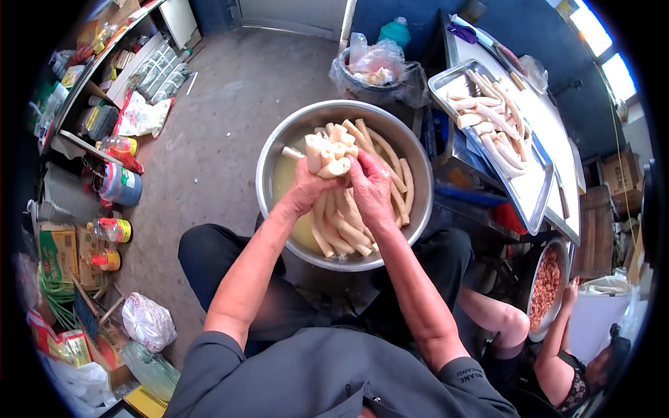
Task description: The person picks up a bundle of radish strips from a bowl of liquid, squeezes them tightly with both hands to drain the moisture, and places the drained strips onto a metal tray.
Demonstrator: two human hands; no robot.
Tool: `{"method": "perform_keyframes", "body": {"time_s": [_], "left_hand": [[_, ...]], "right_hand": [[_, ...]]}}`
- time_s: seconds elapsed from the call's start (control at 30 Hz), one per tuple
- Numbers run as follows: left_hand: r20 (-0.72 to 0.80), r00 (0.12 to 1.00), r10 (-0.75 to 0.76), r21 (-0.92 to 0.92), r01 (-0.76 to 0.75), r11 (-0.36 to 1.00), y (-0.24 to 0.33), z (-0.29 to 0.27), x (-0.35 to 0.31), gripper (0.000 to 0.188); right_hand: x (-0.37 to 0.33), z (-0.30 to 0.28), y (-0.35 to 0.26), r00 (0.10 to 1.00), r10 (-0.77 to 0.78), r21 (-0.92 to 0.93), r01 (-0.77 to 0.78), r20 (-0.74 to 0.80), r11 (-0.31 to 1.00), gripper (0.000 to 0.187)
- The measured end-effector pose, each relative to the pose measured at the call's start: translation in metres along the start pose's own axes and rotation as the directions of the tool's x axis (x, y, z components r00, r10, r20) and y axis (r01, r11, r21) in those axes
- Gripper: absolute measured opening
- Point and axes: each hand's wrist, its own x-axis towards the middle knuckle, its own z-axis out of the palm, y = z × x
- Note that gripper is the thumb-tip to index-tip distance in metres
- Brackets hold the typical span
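Observation:
A wide steel basin [277, 143] stands between my knees with cloudy yellowish liquid in it. Long pale tube-shaped pieces [338, 226] lie in it, partly in the liquid. Above them, my left hand [312, 187] is closed around the lower left of a bundle of pale tubes [327, 152], whose round cut ends face up. My right hand [371, 187] has its fingers curled against the bundle's right side. Its fingertips are partly hidden behind the bundle.
At right, a metal tray [446, 82] on a white table holds more pale tubes. A co-worker [557, 369] sits by a basin of reddish minced meat [546, 289]. Beyond my basin stands a bag-lined bin [380, 80]. Shelves, jars [120, 184] and bags [148, 322] line the left side.

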Motion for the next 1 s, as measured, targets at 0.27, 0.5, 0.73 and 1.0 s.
{"method": "perform_keyframes", "body": {"time_s": [0.27,0.5,0.73,1.0], "left_hand": [[-0.106,0.980,0.168,-0.078,-0.177,0.981,0.077,0.007,0.018,0.044],[-0.101,0.976,0.195,-0.127,-0.207,0.970,0.104,0.016,0.043,0.039],[-0.139,0.985,0.099,-0.185,-0.124,0.975,0.077,0.021,0.048,0.042],[-0.104,0.991,0.089,-0.144,-0.104,0.984,0.056,0.045,0.051,0.045]], "right_hand": [[-0.012,-0.049,0.033,0.928,0.313,0.111,-0.295,-0.204,0.949,0.035],[-0.018,-0.057,0.046,0.919,0.355,0.128,-0.337,-0.171,0.933,0.035],[0.001,-0.083,0.034,0.927,0.330,0.090,-0.318,-0.178,0.944,0.041],[0.042,-0.060,-0.027,0.973,0.048,0.160,-0.086,0.226,0.983,0.051]]}}
